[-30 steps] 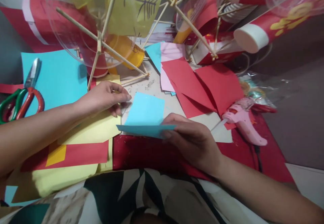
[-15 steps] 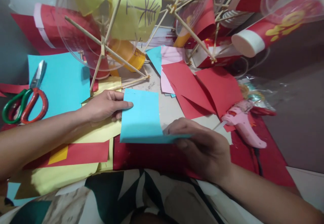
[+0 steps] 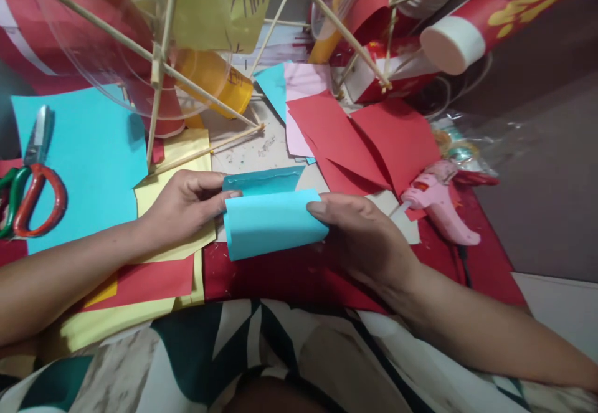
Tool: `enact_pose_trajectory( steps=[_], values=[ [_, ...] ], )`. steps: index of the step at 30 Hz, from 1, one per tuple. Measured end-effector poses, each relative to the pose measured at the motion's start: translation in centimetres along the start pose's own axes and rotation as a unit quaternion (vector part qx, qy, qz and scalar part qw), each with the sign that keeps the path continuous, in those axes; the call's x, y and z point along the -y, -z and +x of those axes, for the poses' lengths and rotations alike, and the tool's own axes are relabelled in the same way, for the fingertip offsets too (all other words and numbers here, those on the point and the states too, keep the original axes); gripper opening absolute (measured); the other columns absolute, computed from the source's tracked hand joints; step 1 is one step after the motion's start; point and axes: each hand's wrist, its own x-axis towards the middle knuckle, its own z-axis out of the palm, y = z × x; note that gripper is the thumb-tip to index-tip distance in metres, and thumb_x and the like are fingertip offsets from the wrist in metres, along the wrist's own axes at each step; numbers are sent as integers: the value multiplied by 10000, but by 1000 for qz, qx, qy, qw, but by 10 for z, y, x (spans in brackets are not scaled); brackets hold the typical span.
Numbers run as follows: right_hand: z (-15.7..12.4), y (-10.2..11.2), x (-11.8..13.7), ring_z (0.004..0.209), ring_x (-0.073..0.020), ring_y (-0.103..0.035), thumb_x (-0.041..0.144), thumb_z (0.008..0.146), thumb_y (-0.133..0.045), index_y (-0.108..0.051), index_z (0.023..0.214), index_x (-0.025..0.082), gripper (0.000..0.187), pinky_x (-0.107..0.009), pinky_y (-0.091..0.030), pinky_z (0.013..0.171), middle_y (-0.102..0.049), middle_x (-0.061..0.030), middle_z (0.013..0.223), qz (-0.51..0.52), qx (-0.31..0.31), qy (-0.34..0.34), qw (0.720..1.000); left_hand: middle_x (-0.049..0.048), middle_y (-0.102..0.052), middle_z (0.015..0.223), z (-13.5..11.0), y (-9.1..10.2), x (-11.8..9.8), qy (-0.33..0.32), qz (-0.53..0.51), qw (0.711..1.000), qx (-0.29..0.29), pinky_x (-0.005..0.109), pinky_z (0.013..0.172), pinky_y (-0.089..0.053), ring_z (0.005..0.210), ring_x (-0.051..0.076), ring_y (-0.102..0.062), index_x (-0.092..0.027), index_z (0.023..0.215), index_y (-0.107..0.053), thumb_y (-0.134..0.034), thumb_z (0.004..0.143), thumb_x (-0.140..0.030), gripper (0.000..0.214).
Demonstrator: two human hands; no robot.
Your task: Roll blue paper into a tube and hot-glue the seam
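Observation:
A sheet of blue paper (image 3: pixel 275 223) is held between my two hands, its near part curled up and over toward the far edge. A shiny strip, looking like a line of glue, runs along that far edge. My left hand (image 3: pixel 187 204) pinches the sheet's left side between thumb and fingers. My right hand (image 3: pixel 369 235) grips the right end of the curled part, thumb on top, the other fingers hidden behind. Yellow paper (image 3: pixel 175 198) lies under my left hand. Close to my right hand is a pink glue gun (image 3: pixel 443 204) on its side.
Scissors (image 3: pixel 40 176) rest on a larger blue sheet (image 3: pixel 93 182) at left. A wooden-stick frame (image 3: pixel 159 64) with a clear plastic disc stands at the back left. Red papers (image 3: pixel 346 145) lie beyond my hands; a red tube with a white end (image 3: pixel 453 45) sits at back right.
My right hand has lifted the near edge of the blue paper and curled it up and away from me. The view has shifted, so the surroundings appear further left and higher.

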Motion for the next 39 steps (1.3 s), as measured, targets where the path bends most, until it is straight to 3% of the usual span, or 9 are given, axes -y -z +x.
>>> enact_pose_trajectory(
  steps=[5,8,16,23,27,32,39],
  values=[
    [3,-2,4,428,-110,-410,366,756,-660,-477,488,200,364,-286,-254,448,-416,18,455,-6,-4,-4,1000,13,-787,864,0,2,6,-60,71,996,8,225,680,-556,767,166,-715,-211,847,-806,-721,843,-287,114],
    [4,-2,5,429,-119,-404,339,756,-639,-487,483,206,339,-291,-262,448,-421,12,447,-8,-1,-19,1000,28,-791,1030,0,1,7,-90,79,993,17,242,800,-589,937,197,-743,-247,995,-805,-698,865,-272,170],
    [8,-1,5,411,-123,-382,318,731,-639,-469,465,220,331,-294,-297,437,-347,25,423,1,-8,-41,999,17,-793,1016,-1,0,6,-88,96,991,38,254,654,-615,791,198,-763,-291,1066,-789,-686,882,-303,212],
    [10,-1,4,396,-116,-383,310,687,-652,-476,438,218,318,-286,-300,419,-372,20,398,9,-12,-55,998,10,-771,1110,-1,1,10,-126,103,986,47,256,776,-627,932,202,-760,-306,1109,-771,-672,889,-241,249],
    [10,-1,5,399,-110,-375,297,669,-644,-468,427,214,311,-284,-314,428,-381,18,403,21,-23,-63,998,1,-786,1049,-2,2,13,-125,111,985,48,252,684,-633,852,201,-771,-320,1131,-762,-649,908,-272,254],
    [10,-2,7,404,-118,-382,302,661,-633,-459,424,216,306,-289,-316,436,-386,14,396,18,-28,-64,997,-2,-774,1102,-1,5,17,-153,148,975,64,252,807,-617,946,199,-759,-337,1187,-735,-651,907,-265,302],
    [13,0,5,396,-120,-387,308,618,-645,-479,420,213,274,-289,-314,437,-405,13,382,9,-41,-72,997,20,-780,1075,0,7,21,-225,200,950,81,185,698,-597,873,172,-769,-304,1245,-708,-628,894,-180,381]
  ],
)
